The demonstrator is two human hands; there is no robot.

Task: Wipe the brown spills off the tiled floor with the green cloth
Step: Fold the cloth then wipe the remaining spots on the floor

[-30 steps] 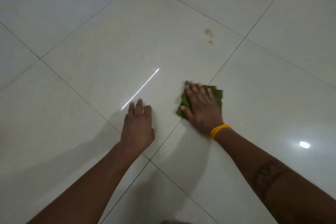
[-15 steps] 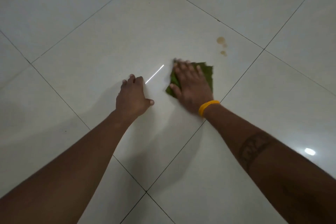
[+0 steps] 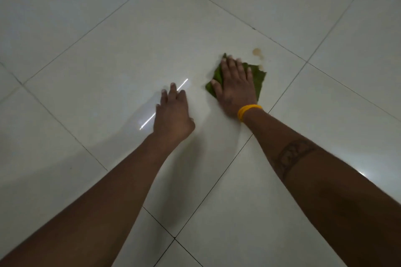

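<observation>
A folded green cloth lies flat on the pale tiled floor. My right hand, with a yellow band at the wrist, presses down on the cloth with fingers spread. Brown spills sit just beyond the cloth's far right corner, the nearest drop touching its edge. My left hand rests flat on the tile to the left of the cloth, holding nothing, fingers slightly apart.
Dark grout lines cross the floor diagonally. A bright streak of reflected light lies by my left fingers. Another glare patch shows beside my right forearm.
My right hand has slid the cloth forward and to the right, up to the brown spills. My left hand has shifted along the floor beside it.
</observation>
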